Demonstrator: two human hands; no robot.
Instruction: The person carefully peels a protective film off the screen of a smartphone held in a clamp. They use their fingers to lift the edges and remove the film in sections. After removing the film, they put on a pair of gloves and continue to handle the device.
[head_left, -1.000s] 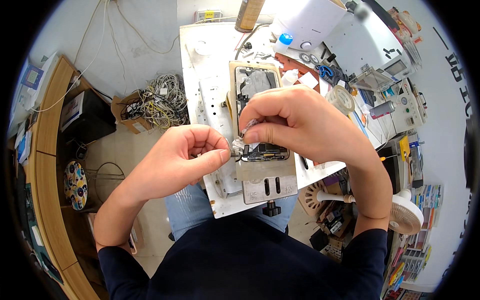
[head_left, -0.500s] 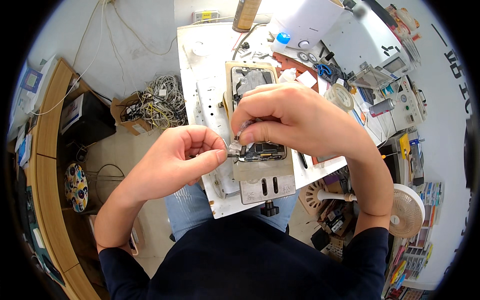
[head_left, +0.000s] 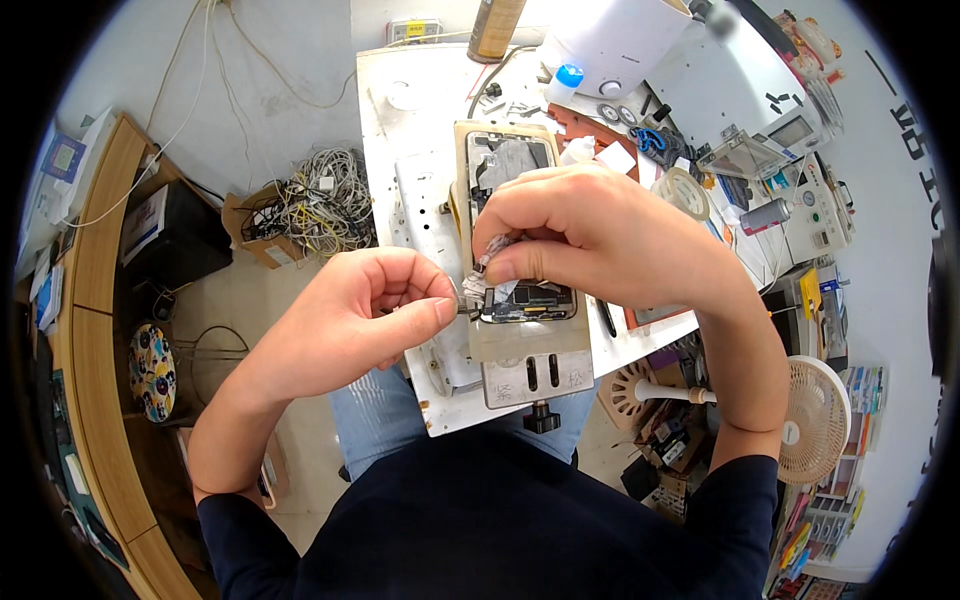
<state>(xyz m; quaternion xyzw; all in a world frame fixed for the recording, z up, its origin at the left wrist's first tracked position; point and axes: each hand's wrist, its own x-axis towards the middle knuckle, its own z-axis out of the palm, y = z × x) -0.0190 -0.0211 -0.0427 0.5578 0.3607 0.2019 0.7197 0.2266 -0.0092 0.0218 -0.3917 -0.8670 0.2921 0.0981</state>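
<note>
An opened phone (head_left: pixel 535 310) with dark inner parts showing lies in a beige clamping holder (head_left: pixel 518 340) with a steel plate and black knob (head_left: pixel 542 420). My right hand (head_left: pixel 590 235) is closed over the phone, thumb and forefinger pinching a crumpled whitish scrap (head_left: pixel 495 252), perhaps tissue or torn film. My left hand (head_left: pixel 360 315) is at the phone's lower left corner, fingers curled and pinched on a small, thin dark item (head_left: pixel 462 310) that I cannot make out. Under the holder is a long pale metal base (head_left: pixel 415 215).
The white desk (head_left: pixel 385 130) bears a white appliance (head_left: pixel 610 40), a tall can (head_left: pixel 492 30), a blue-capped bottle (head_left: pixel 565 82), tape rolls (head_left: pixel 680 195) and scattered tools. A cable tangle (head_left: pixel 325 200) lies left, a fan (head_left: pixel 810 420) stands right, a wooden cabinet (head_left: pixel 95 320) is far left.
My right hand has shifted slightly leftward since a second ago, still pinching the whitish scrap. My left hand stays nearly in place at the phone's corner.
</note>
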